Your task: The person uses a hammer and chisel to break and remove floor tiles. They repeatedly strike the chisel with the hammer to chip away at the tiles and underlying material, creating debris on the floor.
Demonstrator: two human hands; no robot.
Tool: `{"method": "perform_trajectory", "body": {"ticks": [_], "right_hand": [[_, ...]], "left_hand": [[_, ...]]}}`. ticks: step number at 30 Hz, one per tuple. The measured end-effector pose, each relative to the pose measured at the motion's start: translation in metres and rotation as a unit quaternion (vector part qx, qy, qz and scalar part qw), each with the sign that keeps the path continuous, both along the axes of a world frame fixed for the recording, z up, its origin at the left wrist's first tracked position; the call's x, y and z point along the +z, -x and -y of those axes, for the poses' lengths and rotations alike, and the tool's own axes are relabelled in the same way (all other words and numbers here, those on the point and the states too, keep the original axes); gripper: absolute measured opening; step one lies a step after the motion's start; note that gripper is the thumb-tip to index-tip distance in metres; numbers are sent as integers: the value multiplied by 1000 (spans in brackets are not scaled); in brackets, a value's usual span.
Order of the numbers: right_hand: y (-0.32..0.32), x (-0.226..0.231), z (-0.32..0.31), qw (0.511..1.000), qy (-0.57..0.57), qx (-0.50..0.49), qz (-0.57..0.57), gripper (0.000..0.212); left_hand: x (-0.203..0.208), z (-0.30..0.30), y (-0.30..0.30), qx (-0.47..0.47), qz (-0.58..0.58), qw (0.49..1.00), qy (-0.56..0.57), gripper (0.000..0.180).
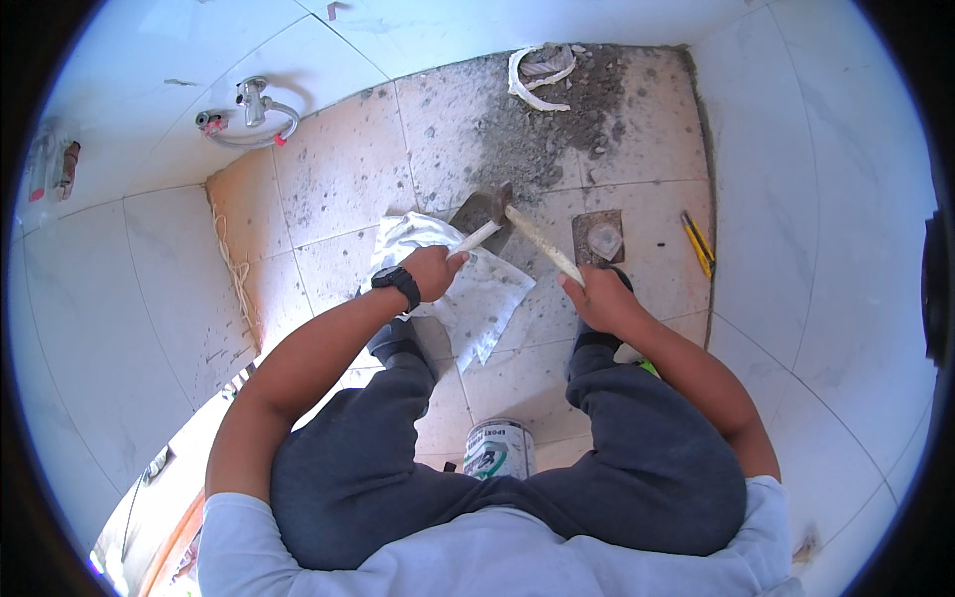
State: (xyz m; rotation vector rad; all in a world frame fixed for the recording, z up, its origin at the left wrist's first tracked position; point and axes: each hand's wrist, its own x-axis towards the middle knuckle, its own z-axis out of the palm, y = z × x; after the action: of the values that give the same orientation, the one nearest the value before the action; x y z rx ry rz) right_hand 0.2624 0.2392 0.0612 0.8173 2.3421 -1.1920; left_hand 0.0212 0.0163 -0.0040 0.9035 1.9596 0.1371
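Note:
My left hand [431, 273], with a black watch on its wrist, is closed round the pale handle of a trowel [469, 212] with a dark grey blade. In my right hand [604, 299] is the pale handle of a hammer [544, 244]; its small dark head meets the trowel near the blade. Both tools are over the upper edge of a crumpled white plastic sack [487, 298] lying on the tiles between my feet. Grey rubble [537, 129] is spread over the floor beyond the tools.
A square floor recess [587, 224] lies near my right hand, with a yellow and black utility knife [698, 244] farther right. Curved white strips [519, 80] rest on the rubble. A paint can [512, 455] stands between my legs. A valve with a hose [253, 104] juts from the wall.

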Motion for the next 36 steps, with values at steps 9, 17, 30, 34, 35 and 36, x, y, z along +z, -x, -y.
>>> {"method": "perform_trajectory", "body": {"ticks": [9, 17, 30, 34, 35, 36], "right_hand": [[12, -7, -1, 999, -8, -46, -26, 49], [19, -2, -6, 995, 22, -61, -74, 49], [5, 7, -5, 997, 35, -67, -21, 52], [9, 13, -12, 995, 34, -80, -50, 52], [10, 13, -13, 995, 35, -77, -43, 53], [10, 13, -13, 996, 40, -71, -46, 53]], "left_hand": [[-1, -12, 13, -10, 38, 998, 48, 72], [-1, -5, 11, -22, 19, 998, 48, 70], [27, -6, 5, 29, -18, 999, 20, 67], [18, -4, -6, 22, -10, 999, 42, 68], [16, -2, -9, 32, -18, 998, 43, 67], [13, 0, -11, 31, -26, 999, 31, 67]]}}
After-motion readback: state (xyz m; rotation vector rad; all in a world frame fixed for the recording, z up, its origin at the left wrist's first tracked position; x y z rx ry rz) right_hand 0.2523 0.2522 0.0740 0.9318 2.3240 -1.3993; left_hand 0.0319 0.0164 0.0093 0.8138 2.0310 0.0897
